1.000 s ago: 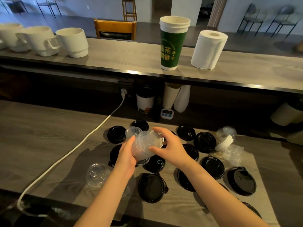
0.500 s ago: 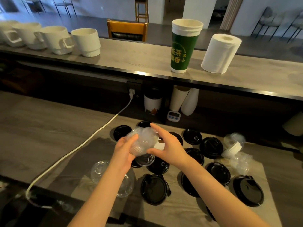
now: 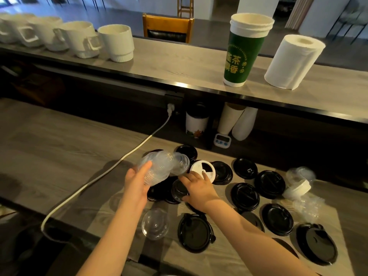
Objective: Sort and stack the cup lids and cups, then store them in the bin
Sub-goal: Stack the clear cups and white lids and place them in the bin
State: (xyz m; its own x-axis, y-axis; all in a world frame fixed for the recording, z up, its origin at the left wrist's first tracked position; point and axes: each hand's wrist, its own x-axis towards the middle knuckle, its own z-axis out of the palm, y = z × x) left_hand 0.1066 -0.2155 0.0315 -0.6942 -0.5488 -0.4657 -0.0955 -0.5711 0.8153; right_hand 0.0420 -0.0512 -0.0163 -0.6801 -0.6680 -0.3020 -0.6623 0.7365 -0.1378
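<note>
My left hand holds a stack of clear dome lids tilted above the counter. My right hand is down among the lids, its fingers on a small clear dome lid that rests on black lids. A white flat lid lies just beyond its fingertips. Another clear dome lid lies on the counter below my left wrist. Several black flat lids are scattered over the counter to the right. A stack of green paper cups stands on the raised shelf.
A white cable runs from a socket across the counter's left side. White mugs and a paper roll stand on the shelf. Under it are cups and a small timer. Crumpled clear plastic and white lids lie at right.
My right hand let go of the clear lid stack and dropped onto a small clear lid on the counter. My left hand keeps the stack alone, shifted left.
</note>
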